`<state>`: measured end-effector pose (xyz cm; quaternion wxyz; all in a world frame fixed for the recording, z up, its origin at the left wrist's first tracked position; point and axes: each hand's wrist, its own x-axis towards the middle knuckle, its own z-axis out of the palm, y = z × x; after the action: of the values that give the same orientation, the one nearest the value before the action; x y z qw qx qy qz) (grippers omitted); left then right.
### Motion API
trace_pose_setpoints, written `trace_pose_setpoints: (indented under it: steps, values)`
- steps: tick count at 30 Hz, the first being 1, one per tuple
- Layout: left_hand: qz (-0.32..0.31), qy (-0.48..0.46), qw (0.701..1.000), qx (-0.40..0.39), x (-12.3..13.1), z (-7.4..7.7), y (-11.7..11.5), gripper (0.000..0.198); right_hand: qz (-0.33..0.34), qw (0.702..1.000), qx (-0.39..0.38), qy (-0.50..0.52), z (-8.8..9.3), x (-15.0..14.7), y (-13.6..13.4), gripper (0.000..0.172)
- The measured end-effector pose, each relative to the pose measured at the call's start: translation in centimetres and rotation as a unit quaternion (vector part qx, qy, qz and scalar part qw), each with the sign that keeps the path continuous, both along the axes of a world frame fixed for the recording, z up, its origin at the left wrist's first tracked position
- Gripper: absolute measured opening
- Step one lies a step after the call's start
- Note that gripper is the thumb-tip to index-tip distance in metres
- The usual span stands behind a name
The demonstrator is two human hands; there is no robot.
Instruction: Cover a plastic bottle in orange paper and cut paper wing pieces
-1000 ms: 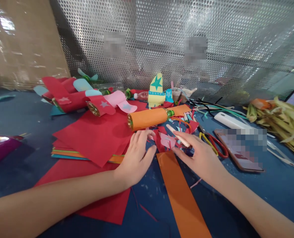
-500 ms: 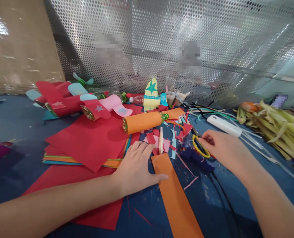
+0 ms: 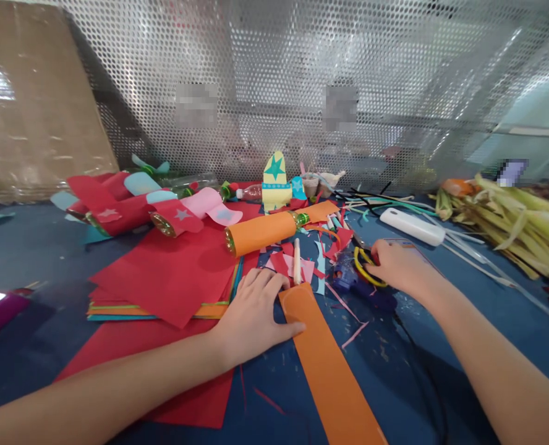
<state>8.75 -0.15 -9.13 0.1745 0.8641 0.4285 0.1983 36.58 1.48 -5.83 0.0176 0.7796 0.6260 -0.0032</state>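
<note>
My left hand (image 3: 251,324) lies palm down with its fingers spread. Its thumb touches the left edge of an orange paper strip (image 3: 327,364). My right hand (image 3: 402,267) has its fingers closed at the yellow handles of a pair of scissors (image 3: 358,266); the blades point away among the scraps. Below the scissors lies a dark blue glue gun (image 3: 379,301) with a black cord. A whitish stick (image 3: 297,262) rests just past the strip's far end. Beyond my left hand lies a green bottle wrapped in orange paper (image 3: 260,233).
Stacked coloured sheets (image 3: 163,266) lie left of centre, with paper-covered bottles (image 3: 130,201) behind. Paper scraps (image 3: 286,264) cover the middle. A white handle-like object (image 3: 411,227), plastic strips and dried husks (image 3: 515,222) are at right. A perforated metal panel (image 3: 274,74) closes the back.
The view has shifted slightly. My right hand has moved a little away from me along with the scissors, and a flat object now shows behind it. My left hand stays beside the strip.
</note>
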Motion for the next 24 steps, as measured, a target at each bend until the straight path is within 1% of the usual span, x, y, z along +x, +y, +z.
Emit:
trace_pose_setpoints:
  steps: [2,6,8,10,11,13,16,18,20,22,23,24]
  values:
    - [-0.007,-0.017,1.0,-0.011,0.0,0.2,0.0,0.036,-0.031,0.999,-0.017,0.002,0.4,-0.2,-0.1,0.03]
    - [-0.012,-0.07,0.996,-0.061,-0.1,0.4,0.1,0.035,-0.059,0.998,-0.033,0.019,0.7,-0.3,0.1,0.033]
    - [0.002,-0.117,0.988,-0.099,-0.1,0.4,0.3,0.034,-0.068,0.997,-0.031,0.031,0.6,0.0,0.2,0.032]
    - [0.018,-0.185,0.972,-0.144,-0.2,0.4,0.6,0.037,-0.069,0.996,-0.024,0.044,0.8,0.4,0.2,0.024]
    - [0.022,-0.228,0.958,-0.173,-0.2,0.3,0.9,0.038,-0.065,0.996,-0.018,0.052,0.9,0.6,0.2,0.017]
    - [0.018,-0.312,0.916,-0.254,-0.2,0.5,1.3,0.036,-0.055,0.996,-0.001,0.075,1.4,1.1,0.1,0.003]
    - [0.01,-0.409,0.83,-0.38,-0.2,0.9,1.8,0.028,-0.042,0.989,0.047,0.131,2.2,1.6,-0.1,0.012]
    - [0.019,-0.46,0.775,-0.432,-0.3,1.3,2.1,0.029,-0.023,0.979,0.084,0.186,2.5,1.5,-0.2,0.016]
    - [0.027,-0.493,0.732,-0.468,-0.4,1.6,2.4,0.031,0.016,0.961,0.11,0.252,2.3,0.8,-0.3,0.028]
    - [0.025,-0.504,0.713,-0.487,-0.6,1.9,2.6,0.028,0.072,0.936,0.131,0.317,1.8,-0.5,-0.8,0.044]
    - [0.022,-0.506,0.711,-0.489,-0.7,2.1,2.7,0.026,0.103,0.923,0.142,0.343,1.4,-1.3,-1.1,0.051]
    - [0.019,-0.508,0.711,-0.486,-0.8,2.3,2.8,0.025,0.141,0.903,0.163,0.371,0.9,-2.1,-1.5,0.059]
